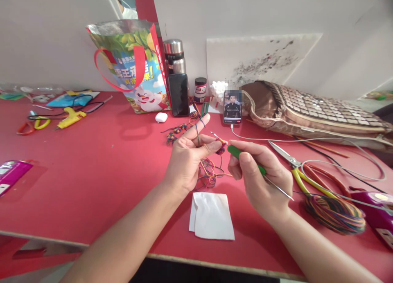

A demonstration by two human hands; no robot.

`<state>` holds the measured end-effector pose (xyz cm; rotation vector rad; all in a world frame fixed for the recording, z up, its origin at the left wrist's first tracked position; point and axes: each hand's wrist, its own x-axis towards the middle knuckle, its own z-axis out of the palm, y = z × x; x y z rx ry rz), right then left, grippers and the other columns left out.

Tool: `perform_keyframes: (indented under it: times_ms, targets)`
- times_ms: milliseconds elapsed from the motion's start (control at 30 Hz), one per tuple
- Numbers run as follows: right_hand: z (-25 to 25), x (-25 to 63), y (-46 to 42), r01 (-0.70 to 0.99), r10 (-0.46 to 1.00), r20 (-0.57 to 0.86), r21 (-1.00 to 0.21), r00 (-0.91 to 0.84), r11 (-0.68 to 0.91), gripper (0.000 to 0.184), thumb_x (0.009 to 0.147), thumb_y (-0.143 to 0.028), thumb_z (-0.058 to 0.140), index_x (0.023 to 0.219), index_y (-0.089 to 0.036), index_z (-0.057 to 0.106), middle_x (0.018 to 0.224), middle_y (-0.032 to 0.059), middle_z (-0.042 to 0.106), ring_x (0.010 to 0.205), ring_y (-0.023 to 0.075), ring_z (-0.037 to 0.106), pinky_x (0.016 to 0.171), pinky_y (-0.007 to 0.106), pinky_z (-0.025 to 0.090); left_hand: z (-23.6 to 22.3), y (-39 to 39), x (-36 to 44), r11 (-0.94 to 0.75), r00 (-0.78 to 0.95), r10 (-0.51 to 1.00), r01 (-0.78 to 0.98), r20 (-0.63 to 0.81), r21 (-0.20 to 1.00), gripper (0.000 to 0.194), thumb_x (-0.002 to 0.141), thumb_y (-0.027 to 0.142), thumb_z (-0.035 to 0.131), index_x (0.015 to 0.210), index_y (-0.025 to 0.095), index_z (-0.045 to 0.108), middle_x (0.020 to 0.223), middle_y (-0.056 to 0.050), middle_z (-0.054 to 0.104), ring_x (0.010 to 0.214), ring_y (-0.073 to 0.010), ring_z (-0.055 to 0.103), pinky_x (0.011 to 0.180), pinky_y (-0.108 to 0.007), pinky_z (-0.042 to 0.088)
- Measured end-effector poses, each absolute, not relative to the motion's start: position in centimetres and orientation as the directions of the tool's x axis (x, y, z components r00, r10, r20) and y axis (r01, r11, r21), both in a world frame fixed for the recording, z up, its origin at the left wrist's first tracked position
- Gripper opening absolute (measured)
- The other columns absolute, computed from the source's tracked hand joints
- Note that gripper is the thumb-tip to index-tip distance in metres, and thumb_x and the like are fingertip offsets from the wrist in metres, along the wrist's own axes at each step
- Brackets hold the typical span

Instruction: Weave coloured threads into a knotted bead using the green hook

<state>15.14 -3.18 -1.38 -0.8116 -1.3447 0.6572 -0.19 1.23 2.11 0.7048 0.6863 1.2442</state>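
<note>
My left hand (188, 158) pinches a small multicoloured crochet piece (220, 147) between thumb and fingers, and a strand of yarn loops over its raised index finger. In my right hand (260, 172) is a crochet hook (235, 151) with a green grip, its thin metal tip meeting the crochet piece. Loose multicoloured yarn (208, 172) lies in tangles on the table below my left hand. Behind that hand are several small knotted crochet pieces (179, 129). A folded white paper (213, 215) rests between my forearms.
A phone (232, 107) with a lit screen leans at the back, its cable running right. Scissors (294, 162) and a yarn skein (336, 213) lie on the right. Bag (144, 74), dark phone (179, 95) and thermos (174, 50) stand behind; a yellow glue gun (71, 117) lies left.
</note>
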Motion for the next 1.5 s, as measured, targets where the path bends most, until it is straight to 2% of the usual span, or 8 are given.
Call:
perform_keyframes:
  times_ms: [233,400,567,733,900,1100,1267,1500]
  targets:
    - [-1.6,15.5,-3.1,0.084,0.796,0.598,-0.801,0.09,0.592,0.031,0.105,-0.013,0.071,0.129,-0.029,0.083,0.079,-0.0035,0.068,0.063,0.0094,0.061,0.058,0.022,0.056,2.1,1.3,-0.3,0.164,0.174,0.982,-0.587,-0.075,0.793,0.093,0.061,0.015,0.107,0.148,0.026,0.075,0.069,0.008,0.08,0.073,-0.0097,0.075,0.084,-0.023,0.059]
    - [-1.6,15.8,-2.9,0.132,0.775,0.629,-0.775,0.06,0.619,0.03,0.107,-0.017,0.07,0.132,-0.028,0.082,0.079,-0.0025,0.067,0.062,0.0118,0.06,0.057,0.026,0.054,2.2,1.2,-0.4,0.166,0.182,0.981,-0.599,-0.069,0.784,0.083,0.061,0.01,0.104,0.14,0.024,0.08,0.07,0.007,0.08,0.072,-0.0106,0.076,0.084,-0.024,0.059]
    - [-1.6,16.0,-2.9,0.199,0.748,0.663,-0.737,0.022,0.647,0.038,0.106,-0.011,0.07,0.136,-0.029,0.081,0.083,-0.0011,0.067,0.067,0.013,0.06,0.061,0.029,0.052,2.0,1.2,-0.5,0.151,0.162,0.985,-0.592,-0.067,0.792,0.072,0.063,0.007,0.101,0.131,0.024,0.084,0.072,0.006,0.08,0.075,-0.0123,0.076,0.086,-0.026,0.059]
    - [-1.6,16.1,-2.8,0.196,0.726,0.688,-0.714,0.015,0.672,0.045,0.105,-0.007,0.069,0.14,-0.033,0.08,0.085,-0.0017,0.067,0.068,0.0115,0.061,0.062,0.028,0.053,1.9,1.4,-0.6,0.142,0.152,0.986,-0.574,-0.065,0.806,0.067,0.065,0.007,0.101,0.127,0.024,0.085,0.073,0.006,0.08,0.077,-0.0128,0.075,0.085,-0.027,0.058]
    - [-1.7,16.2,-2.8,0.129,0.737,0.675,-0.734,0.035,0.666,0.041,0.105,-0.01,0.071,0.137,-0.033,0.083,0.086,0.0,0.068,0.068,0.0126,0.062,0.061,0.028,0.054,2.1,1.4,-0.7,0.145,0.159,0.985,-0.577,-0.063,0.804,0.064,0.063,0.008,0.102,0.123,0.026,0.086,0.071,0.007,0.079,0.075,-0.0115,0.074,0.082,-0.026,0.058]
    - [-2.0,16.3,-2.8,0.027,0.773,0.633,-0.774,0.045,0.633,0.033,0.108,-0.02,0.07,0.136,-0.032,0.084,0.085,0.0025,0.069,0.068,0.0158,0.063,0.059,0.032,0.055,2.2,1.2,-0.6,0.167,0.169,0.982,-0.582,-0.083,0.796,0.069,0.063,0.006,0.101,0.127,0.025,0.085,0.071,0.007,0.079,0.078,-0.0127,0.076,0.085,-0.026,0.057]
    - [-1.6,16.4,-2.5,0.079,0.731,0.682,-0.73,0.024,0.679,0.035,0.106,-0.016,0.071,0.134,-0.032,0.085,0.084,0.0016,0.069,0.07,0.0156,0.065,0.063,0.033,0.056,2.1,1.3,-0.7,0.167,0.173,0.982,-0.593,-0.077,0.788,0.069,0.062,0.005,0.101,0.128,0.023,0.085,0.071,0.006,0.079,0.073,-0.0116,0.072,0.082,-0.027,0.057]
    - [-1.2,16.5,-2.5,0.12,0.716,0.698,-0.713,0.021,0.691,0.036,0.105,-0.013,0.071,0.131,-0.031,0.086,0.082,0.0013,0.07,0.07,0.0164,0.067,0.062,0.033,0.057,2.3,1.5,-0.7,0.164,0.164,0.983,-0.571,-0.083,0.804,0.085,0.066,0.011,0.102,0.146,0.025,0.076,0.072,0.004,0.08,0.074,-0.0133,0.074,0.082,-0.027,0.056]
